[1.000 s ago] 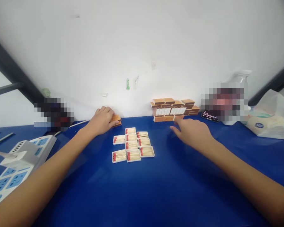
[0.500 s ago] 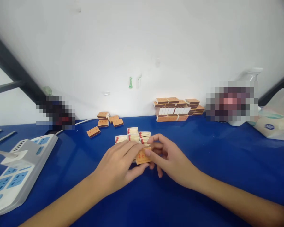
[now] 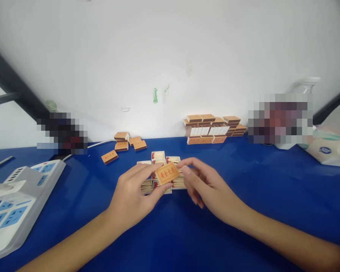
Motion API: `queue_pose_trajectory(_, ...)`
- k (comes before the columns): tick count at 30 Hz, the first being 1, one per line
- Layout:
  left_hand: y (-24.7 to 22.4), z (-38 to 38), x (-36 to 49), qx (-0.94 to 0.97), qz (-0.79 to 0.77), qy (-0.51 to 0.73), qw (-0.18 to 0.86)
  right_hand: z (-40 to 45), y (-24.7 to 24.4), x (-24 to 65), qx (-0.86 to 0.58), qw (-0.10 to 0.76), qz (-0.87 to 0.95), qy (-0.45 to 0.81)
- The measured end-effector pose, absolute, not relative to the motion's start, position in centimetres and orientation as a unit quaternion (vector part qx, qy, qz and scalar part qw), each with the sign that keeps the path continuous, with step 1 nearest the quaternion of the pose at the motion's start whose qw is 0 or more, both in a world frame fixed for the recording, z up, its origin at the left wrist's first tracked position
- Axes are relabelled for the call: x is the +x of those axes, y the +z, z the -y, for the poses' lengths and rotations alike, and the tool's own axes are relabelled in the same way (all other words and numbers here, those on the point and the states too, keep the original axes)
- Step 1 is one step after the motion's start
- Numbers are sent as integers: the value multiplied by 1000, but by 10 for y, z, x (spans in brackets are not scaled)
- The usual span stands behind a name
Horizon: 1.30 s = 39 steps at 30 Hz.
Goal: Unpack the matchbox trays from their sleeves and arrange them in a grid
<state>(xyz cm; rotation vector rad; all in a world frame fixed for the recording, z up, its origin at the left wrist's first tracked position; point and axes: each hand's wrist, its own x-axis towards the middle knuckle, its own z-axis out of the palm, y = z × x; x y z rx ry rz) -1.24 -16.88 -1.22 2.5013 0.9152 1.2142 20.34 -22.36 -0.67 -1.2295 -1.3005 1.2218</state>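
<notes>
A closed orange matchbox (image 3: 167, 173) with red characters is gripped between the thumb and fingers of my left hand (image 3: 134, 185). It is tilted, above a cluster of open match trays (image 3: 158, 155). These trays are filled with red-tipped matches, and my hands and the matchbox partly cover them. Close to the right end of the matchbox is my right hand (image 3: 206, 181), its thumb and index finger apart. The index fingertip is at the box's corner; whether it touches is unclear. The lower fingers curl below, partly hidden.
Several loose matchboxes (image 3: 121, 146) lie at the back left. A stack of matchboxes (image 3: 206, 139) stands against the wall (image 3: 116, 68). At left is a power strip (image 3: 42, 204); a tissue pack (image 3: 333, 147) sits at far right on the blue table (image 3: 170, 241).
The matchbox has risen slightly and turned its printed face toward me, in my left hand. My right thumb has come off its face. More of the match trays now shows.
</notes>
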Motion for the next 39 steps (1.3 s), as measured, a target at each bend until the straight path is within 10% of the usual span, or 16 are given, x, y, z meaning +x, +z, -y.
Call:
queue_pose_trajectory(21,-14,169,-11,876,-281,382,85,219,-6,210,-506,425,534,527)
queue_pose_trajectory(39,6,143,-29,903,-315,280,84,182,-12,259,-593,564,468,331)
